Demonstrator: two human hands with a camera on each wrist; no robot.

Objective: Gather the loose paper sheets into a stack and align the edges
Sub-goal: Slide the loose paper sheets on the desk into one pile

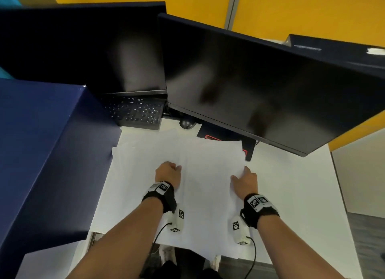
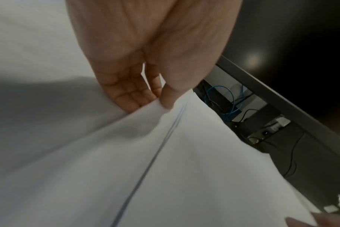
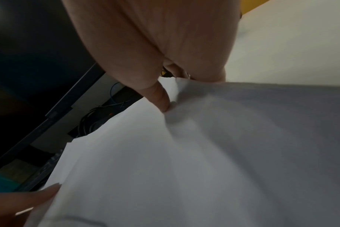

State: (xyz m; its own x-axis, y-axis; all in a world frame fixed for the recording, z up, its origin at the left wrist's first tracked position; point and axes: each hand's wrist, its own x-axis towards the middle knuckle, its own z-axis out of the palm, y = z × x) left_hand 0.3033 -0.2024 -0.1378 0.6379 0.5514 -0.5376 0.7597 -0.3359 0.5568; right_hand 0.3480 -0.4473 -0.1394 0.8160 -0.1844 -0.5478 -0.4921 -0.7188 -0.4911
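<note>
Fingers (image 2: 126, 93) of the left hand (image 1: 168, 173) and right hand (image 1: 245, 179) are pinched on blank paper sheets (image 1: 208, 164) over the white table (image 1: 291, 185); no writing is legible.

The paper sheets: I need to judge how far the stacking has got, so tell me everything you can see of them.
The paper sheets are plain white, thin and flexible, with no visible print. They lie overlapped and fanned on the white desk, edges not aligned, and their far edges reach toward the keyboard and the monitor stand. The left hand pinches a sheet edge between thumb and fingers, as the left wrist view shows; the right hand grips the right side, buckling the paper.
</note>
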